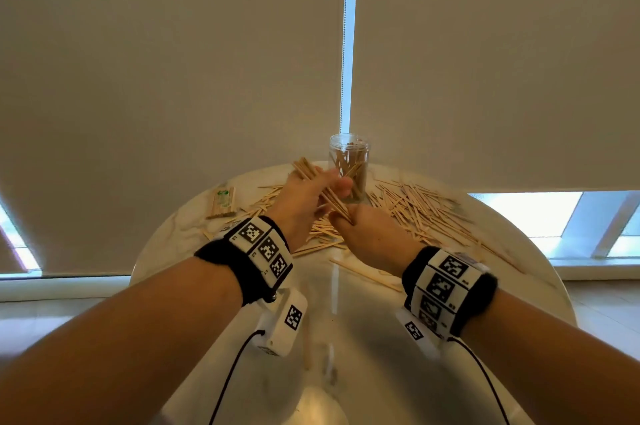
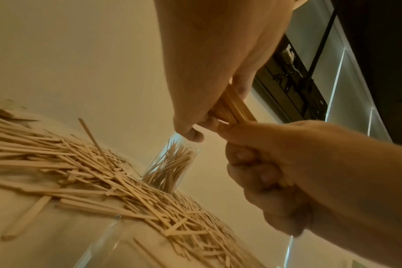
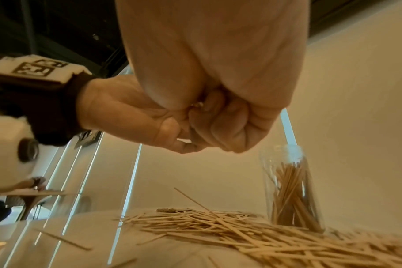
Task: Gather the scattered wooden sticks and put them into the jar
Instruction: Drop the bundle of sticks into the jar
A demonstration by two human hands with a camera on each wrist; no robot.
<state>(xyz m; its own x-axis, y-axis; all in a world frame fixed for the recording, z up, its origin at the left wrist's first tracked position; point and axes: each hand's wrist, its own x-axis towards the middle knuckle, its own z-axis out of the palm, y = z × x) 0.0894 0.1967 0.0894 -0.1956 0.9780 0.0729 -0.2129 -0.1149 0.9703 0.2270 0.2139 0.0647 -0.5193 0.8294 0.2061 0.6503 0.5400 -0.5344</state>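
A clear jar point(image 1: 349, 161) stands upright at the far side of the round table, partly filled with wooden sticks. Loose sticks point(image 1: 422, 210) lie in a wide pile in front of it and to its right. Just in front of the jar, above the pile, both hands hold one bundle of sticks point(image 1: 320, 189). My left hand point(image 1: 304, 196) grips the bundle's middle and my right hand point(image 1: 367, 227) is fisted round its near end. In the left wrist view the bundle point(image 2: 234, 110) runs from the left hand point(image 2: 218, 72) into the right hand point(image 2: 276, 172). The right wrist view shows the right hand point(image 3: 218, 90) as a closed fist, with the jar point(image 3: 291, 195) beyond it.
A wrapped packet of sticks point(image 1: 221, 203) lies at the table's far left. A few single sticks point(image 1: 363, 274) lie nearer me. The marble table point(image 1: 346, 338) has a curved edge on every side, and roller blinds hang close behind the jar.
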